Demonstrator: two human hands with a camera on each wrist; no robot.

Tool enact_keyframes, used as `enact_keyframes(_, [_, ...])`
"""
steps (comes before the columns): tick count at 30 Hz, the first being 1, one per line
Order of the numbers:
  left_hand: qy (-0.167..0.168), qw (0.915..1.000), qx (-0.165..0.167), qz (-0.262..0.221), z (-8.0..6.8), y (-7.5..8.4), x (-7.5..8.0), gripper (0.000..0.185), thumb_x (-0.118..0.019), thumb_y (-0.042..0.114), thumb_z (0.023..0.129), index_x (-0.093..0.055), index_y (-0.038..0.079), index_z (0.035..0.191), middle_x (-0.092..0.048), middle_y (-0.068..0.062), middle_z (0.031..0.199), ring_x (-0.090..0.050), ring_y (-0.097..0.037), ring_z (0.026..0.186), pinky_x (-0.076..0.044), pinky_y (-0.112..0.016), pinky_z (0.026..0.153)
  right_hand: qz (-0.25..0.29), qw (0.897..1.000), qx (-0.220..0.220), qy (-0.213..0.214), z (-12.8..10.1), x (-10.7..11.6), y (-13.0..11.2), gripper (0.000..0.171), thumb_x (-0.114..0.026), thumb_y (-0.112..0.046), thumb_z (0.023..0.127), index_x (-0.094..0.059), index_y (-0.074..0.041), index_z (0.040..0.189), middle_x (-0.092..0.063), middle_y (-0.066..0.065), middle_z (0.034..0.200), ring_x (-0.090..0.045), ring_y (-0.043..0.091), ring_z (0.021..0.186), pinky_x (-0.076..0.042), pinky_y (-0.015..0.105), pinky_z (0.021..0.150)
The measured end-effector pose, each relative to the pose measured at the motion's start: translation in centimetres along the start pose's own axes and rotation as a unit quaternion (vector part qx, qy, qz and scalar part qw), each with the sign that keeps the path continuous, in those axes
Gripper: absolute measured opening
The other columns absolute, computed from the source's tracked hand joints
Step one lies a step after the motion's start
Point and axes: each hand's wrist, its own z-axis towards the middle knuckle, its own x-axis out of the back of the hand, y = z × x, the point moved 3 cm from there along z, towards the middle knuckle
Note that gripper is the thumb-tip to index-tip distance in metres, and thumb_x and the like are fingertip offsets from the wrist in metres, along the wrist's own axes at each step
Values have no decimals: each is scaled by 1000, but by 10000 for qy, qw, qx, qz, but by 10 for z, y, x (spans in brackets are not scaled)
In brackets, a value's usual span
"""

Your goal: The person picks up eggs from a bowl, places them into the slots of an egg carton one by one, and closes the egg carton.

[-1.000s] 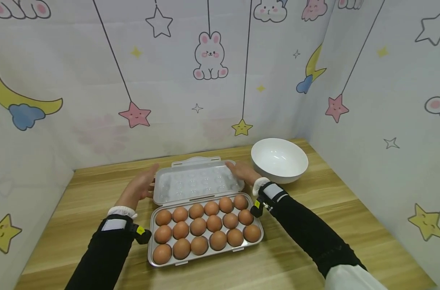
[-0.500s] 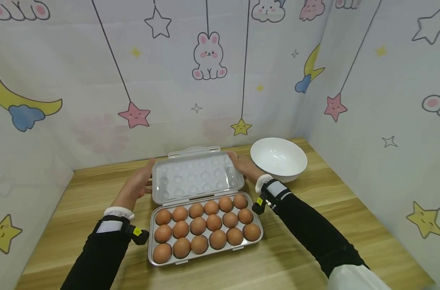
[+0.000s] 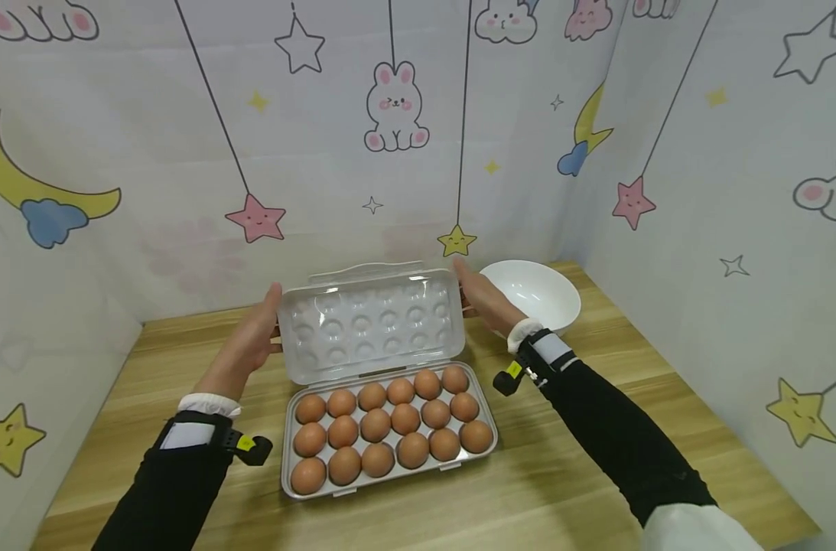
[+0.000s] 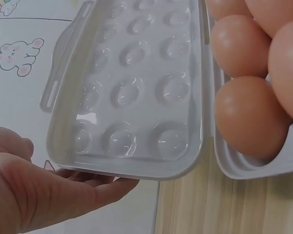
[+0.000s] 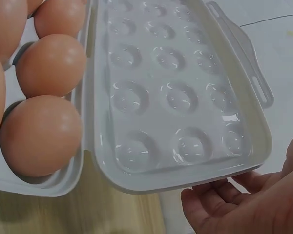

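A pale plastic egg box lies on the wooden table, its tray filled with several brown eggs. Its translucent dimpled lid leans up and back on the hinge, partly raised. At the lid's left end my left hand touches the outer side with extended fingers, the thumb apart from the rim. My right hand supports the opposite end, its fingers behind the lid and their tips partly hidden. Neither thumb presses on the inner face.
Behind my right hand stands a white bowl, partly covered by that hand. The wooden table meets a patterned cloth wall at the back, with more cloth on both sides.
The lid has swung upward from lying nearly flat behind the tray. Both hands have risen with it, and the right thumb has moved off the lid's rim.
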Motion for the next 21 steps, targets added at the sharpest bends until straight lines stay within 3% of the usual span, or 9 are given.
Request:
enact_keyframes(3, [-80,9998,-143,86,-7,6,1,86,-21,66,89,-25,-6,137,-34,-24,128,-37,-40,118,-33,-56,100,-9,9999,106,-54,-8,7,-10,82,-22,-72,86,-58,-4,115,-59,16,107,-57,31,100,-47,45,90])
enact_keyframes(9, [-369,9966,-385,629,-25,17,-1,87,-23,66,89,-28,-3,141,-31,-26,132,-34,-43,122,-26,-60,104,-362,9972,408,-512,-30,13,-29,79,-20,-67,89,-59,-6,119,-58,17,109,-54,32,102,-45,47,92])
enact_keyframes(15, [-520,9859,-583,1480,-40,24,-7,85,-23,67,88,-36,1,140,-43,-24,128,-42,-42,117,-33,-65,97,-801,9894,681,-998,-44,15,-33,78,-20,-68,88,-62,-9,115,-59,14,106,-54,28,101,-45,48,90])
enact_keyframes(21, [-715,9758,-727,1933,-57,32,-13,77,-30,63,90,-40,3,137,-46,-23,127,-46,-40,114,-41,-64,90,-1166,9798,786,-1420,-61,11,-37,70,-22,-64,91,-64,-12,110,-62,10,109,-56,26,105,-44,50,93])
